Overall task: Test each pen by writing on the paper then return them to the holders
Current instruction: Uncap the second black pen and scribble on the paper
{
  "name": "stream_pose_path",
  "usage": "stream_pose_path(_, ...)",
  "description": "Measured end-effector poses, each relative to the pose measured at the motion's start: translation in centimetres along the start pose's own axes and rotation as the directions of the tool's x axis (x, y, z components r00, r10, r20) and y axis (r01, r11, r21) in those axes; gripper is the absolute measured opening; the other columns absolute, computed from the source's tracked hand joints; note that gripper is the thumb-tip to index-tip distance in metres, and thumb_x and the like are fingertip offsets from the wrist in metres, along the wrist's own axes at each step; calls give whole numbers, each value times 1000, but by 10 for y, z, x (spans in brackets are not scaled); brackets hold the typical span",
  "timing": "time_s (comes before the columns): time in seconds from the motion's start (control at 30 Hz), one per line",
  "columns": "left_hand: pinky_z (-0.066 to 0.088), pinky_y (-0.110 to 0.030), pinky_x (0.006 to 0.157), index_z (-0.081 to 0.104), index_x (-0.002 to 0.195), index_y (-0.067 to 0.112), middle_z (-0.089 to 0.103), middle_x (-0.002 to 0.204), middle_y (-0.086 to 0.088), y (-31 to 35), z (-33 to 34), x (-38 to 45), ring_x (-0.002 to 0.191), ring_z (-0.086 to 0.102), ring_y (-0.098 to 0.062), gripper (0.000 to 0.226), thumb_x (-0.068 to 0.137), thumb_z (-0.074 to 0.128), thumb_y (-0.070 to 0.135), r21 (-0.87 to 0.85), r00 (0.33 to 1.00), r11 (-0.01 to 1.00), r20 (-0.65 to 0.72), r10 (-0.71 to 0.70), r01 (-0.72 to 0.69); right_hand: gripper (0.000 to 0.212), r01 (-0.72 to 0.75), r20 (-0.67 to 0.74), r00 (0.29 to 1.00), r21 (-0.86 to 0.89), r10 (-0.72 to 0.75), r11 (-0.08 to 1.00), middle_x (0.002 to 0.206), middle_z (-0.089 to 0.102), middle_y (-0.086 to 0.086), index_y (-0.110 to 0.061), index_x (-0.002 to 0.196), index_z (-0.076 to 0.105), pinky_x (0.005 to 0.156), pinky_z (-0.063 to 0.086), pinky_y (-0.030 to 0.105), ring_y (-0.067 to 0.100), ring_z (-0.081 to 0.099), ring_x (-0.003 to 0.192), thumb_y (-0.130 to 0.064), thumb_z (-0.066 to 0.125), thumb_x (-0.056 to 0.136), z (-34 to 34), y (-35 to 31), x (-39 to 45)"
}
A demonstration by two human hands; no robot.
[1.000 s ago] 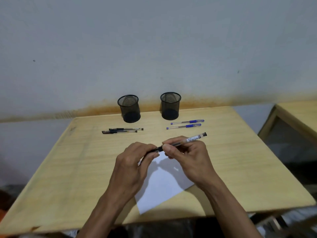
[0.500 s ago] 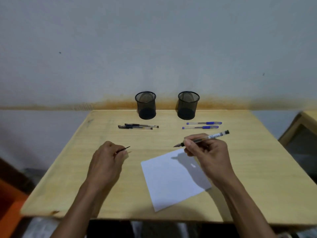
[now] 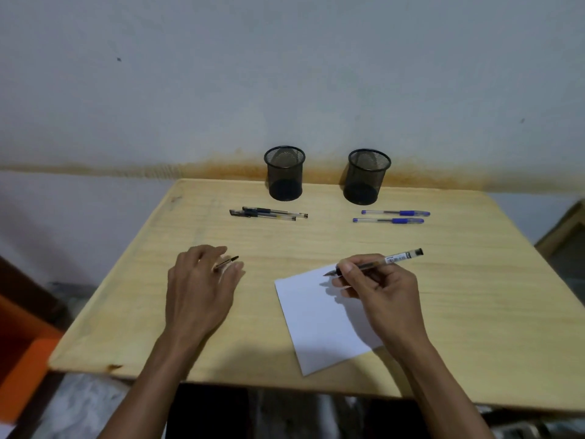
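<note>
My right hand (image 3: 376,293) grips an uncapped black pen (image 3: 389,259), its tip just over the top edge of the white paper (image 3: 319,324). My left hand (image 3: 199,286) rests on the wooden table (image 3: 474,296) and holds the pen's black cap (image 3: 227,262) between its fingers. Two black pens (image 3: 269,213) lie in front of the left mesh holder (image 3: 285,173). Two blue pens (image 3: 392,217) lie in front of the right mesh holder (image 3: 367,176). Nothing shows inside either holder.
The table stands against a grey wall with a rust-coloured stain line. An orange object (image 3: 22,372) sits low at the left. Part of another wooden table (image 3: 566,229) shows at the right edge.
My hands have pulled apart: the left took the cap off and moved left onto the table, the right brought the uncapped pen down toward the paper.
</note>
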State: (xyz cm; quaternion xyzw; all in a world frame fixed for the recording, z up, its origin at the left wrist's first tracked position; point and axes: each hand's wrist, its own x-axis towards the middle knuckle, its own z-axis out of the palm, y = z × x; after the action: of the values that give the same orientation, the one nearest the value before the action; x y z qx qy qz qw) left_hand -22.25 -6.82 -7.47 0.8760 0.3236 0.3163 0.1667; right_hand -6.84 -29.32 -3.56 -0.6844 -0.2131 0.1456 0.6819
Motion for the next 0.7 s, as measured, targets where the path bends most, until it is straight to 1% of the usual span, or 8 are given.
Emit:
stream_pose_path(0.07,50,-40,86,67,118,18,61,112,2,18,1,-11,105,57,-20,35,87,70,35,-106,995,989,-1,104,-103,8,22,-20,1000,-46,-23,999,81,79,3,-7,88,74,72,63,31,17,76,76,-6,80,83,0,-2,2)
stream_pose_path(0.13,49,-36,91,68,118,17,62,118,2,32,6,-18,111,58,-17,36,85,73,31,-188,973,961,69,220,-204,14,35,-18,999,-101,-37,994,80,78,3,-9,85,72,70,62,27,17,75,73,-5,84,78,5,-2,4)
stream_pose_path(0.2,49,-37,93,70,116,17,65,120,0,35,16,-22,114,59,-16,36,84,72,35,-222,945,941,147,292,-256,14,43,8,999,-145,-42,988,79,77,2,-12,83,72,71,61,28,17,75,74,-5,83,79,14,2,5)
stream_pose_path(0.23,49,-39,94,72,114,18,66,121,-1,34,21,-24,114,59,-17,37,84,71,39,-216,936,941,181,301,-260,13,48,27,999,-168,-44,985,79,77,1,-14,83,73,71,61,28,17,75,75,-5,82,80,18,5,6)
stream_pose_path(0.33,48,-42,96,75,109,19,67,123,-3,24,29,-27,116,60,-21,44,81,68,52,-135,915,945,242,322,-296,12,40,96,995,-194,-22,980,77,77,-1,-12,81,73,69,57,20,10,73,73,-1,79,80,30,19,4)
stream_pose_path(0.43,47,-42,97,75,109,14,68,123,-5,18,33,-30,115,61,-24,48,80,71,53,-135,904,928,213,370,-348,13,-8,108,994,-196,30,981,77,77,4,-9,80,72,64,58,22,15,74,70,4,75,80,32,29,-1)
stream_pose_path(0.57,50,-39,96,77,103,13,70,118,-4,16,33,-29,112,63,-22,52,76,72,58,-189,933,939,167,318,-286,14,-23,105,993,-205,45,978,76,77,5,-8,78,72,62,60,27,18,75,69,6,76,78,29,29,2)
stream_pose_path(0.7,52,-43,92,77,101,13,71,115,-6,15,36,-28,110,64,-25,53,73,75,57,-213,936,934,146,320,-286,17,20,126,992,-237,10,971,72,76,0,-13,72,73,63,57,28,16,73,67,3,79,72,38,24,10)
